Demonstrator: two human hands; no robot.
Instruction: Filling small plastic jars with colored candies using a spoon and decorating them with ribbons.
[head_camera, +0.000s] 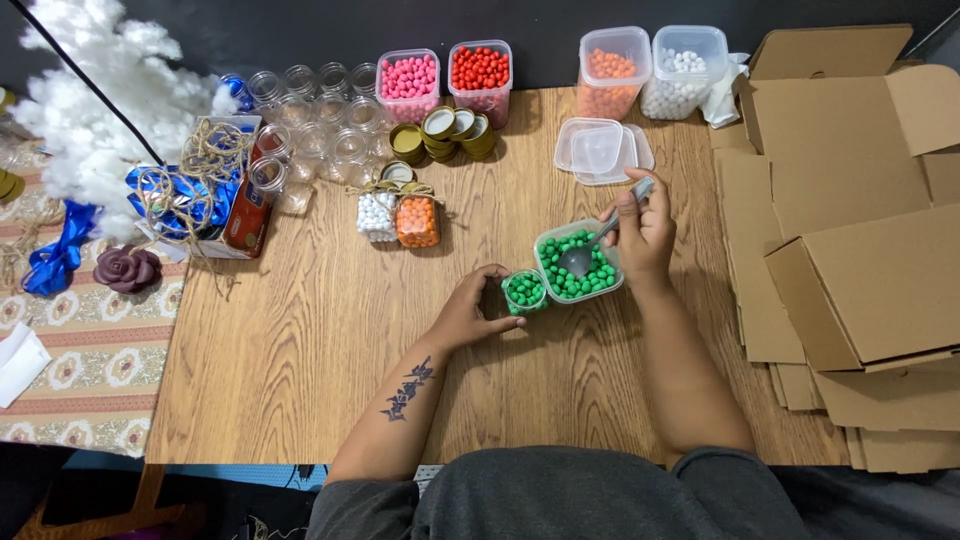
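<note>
From my head camera, my left hand (470, 310) curls around a small glass jar (524, 291) of green beads, which stands touching the left corner of the square tub of green beads (578, 262). My right hand (643, 232), just right of that tub, grips a metal spoon (592, 248) whose bowl dips into the tub's beads. Behind the tub lie clear lids (600, 150) on the wooden table (320, 330).

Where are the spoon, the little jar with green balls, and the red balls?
Spoon (583, 259), head view, on its bowl among the green balls.
Little jar (524, 291), head view, on the green balls in its open top.
Red balls (481, 68), head view, on the balls inside their tub.
</note>
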